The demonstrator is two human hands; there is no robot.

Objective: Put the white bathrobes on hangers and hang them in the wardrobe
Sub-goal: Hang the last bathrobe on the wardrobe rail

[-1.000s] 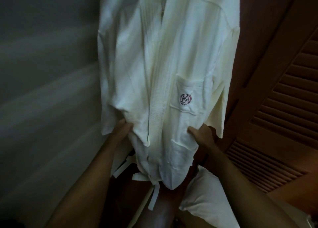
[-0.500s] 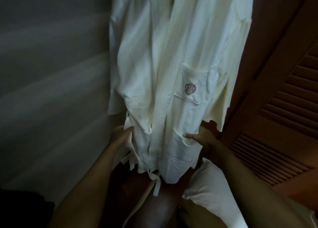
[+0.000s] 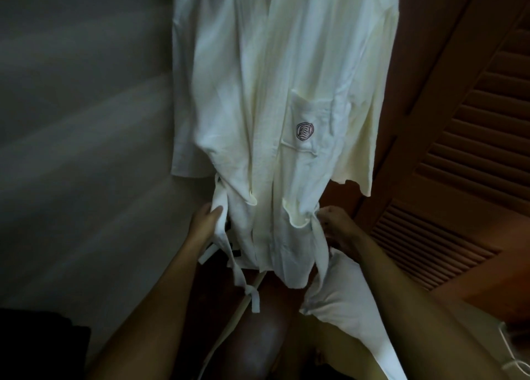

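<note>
While both hands work at waist level, left hand (image 3: 207,218) pinches belt (image 3: 220,207) end at robe's left side; right hand (image 3: 335,224) curls round other belt strand. White bathrobe (image 3: 275,93) hangs in front of louvred wardrobe door (image 3: 470,150), hanger out of view above, presumably on rail. Risk: hard tug on belt drags robe off hanger; loose strands trail and tangle.

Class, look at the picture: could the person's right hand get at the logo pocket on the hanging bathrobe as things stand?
Probably yes: the right hand is just below the pocket on the bathrobe, with nothing between, though it grips a belt end.
</note>
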